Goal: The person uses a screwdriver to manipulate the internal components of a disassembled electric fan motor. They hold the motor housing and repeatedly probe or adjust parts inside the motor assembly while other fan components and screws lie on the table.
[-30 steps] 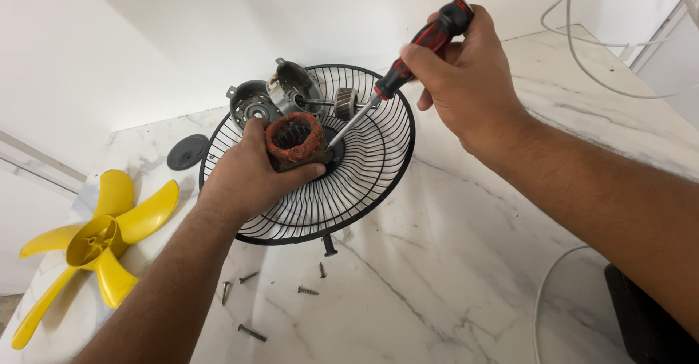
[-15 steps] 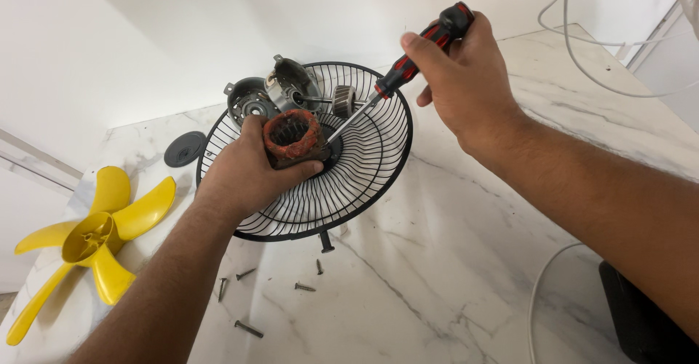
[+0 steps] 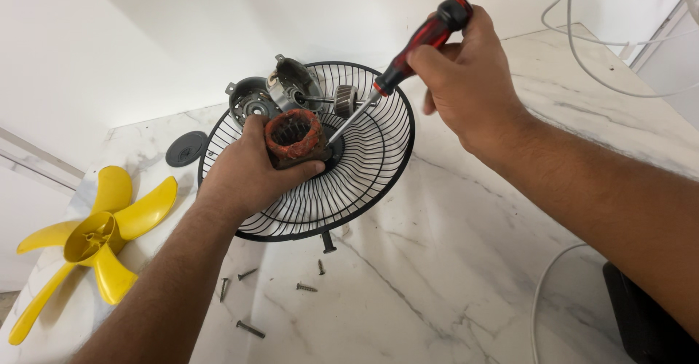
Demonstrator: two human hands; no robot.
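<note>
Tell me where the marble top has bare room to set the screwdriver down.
Bare marble lies right of the black fan guard, between it and the white cable. Crowded: loose screws below the guard, yellow fan blade at left, motor housings behind the left hand.

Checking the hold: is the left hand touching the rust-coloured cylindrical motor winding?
Touching. The head view shows the left hand wrapped around the rust-coloured motor winding.
</note>
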